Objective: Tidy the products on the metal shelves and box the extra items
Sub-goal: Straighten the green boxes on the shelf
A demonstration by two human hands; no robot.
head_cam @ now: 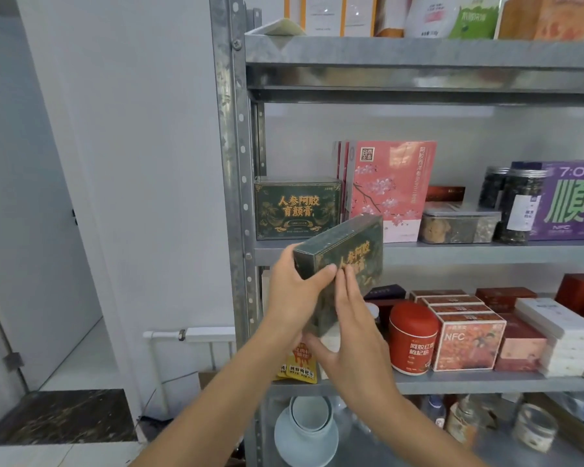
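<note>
While the left hand [294, 291] grips the near end of a dark green box [348, 251], thumb laid over the front edge and fingers [286, 257] curled behind it, the right hand [348, 335] lies against the box's printed face with its fingers straight and close together and its thumb spread under the lower corner. This box is tilted in the air in front of the metal shelves [486, 249], its far end pointing toward 1 o'clock and overlapping the lip of the middle shelf. At 11 o'clock from it a matching green box [297, 208] stands upright at the left end of that shelf, touching a row of pink boxes [391, 187] at its 3 o'clock side. Farther toward 3 o'clock sit a clear lidded container [459, 224], dark jars and a purple box [567, 200]. On the shelf below, at 5 o'clock from the hands, a red tin [413, 338] stands just beside orange cartons [466, 342]; a yellow pouch [299, 365] shows at 6 o'clock under the left wrist.
</note>
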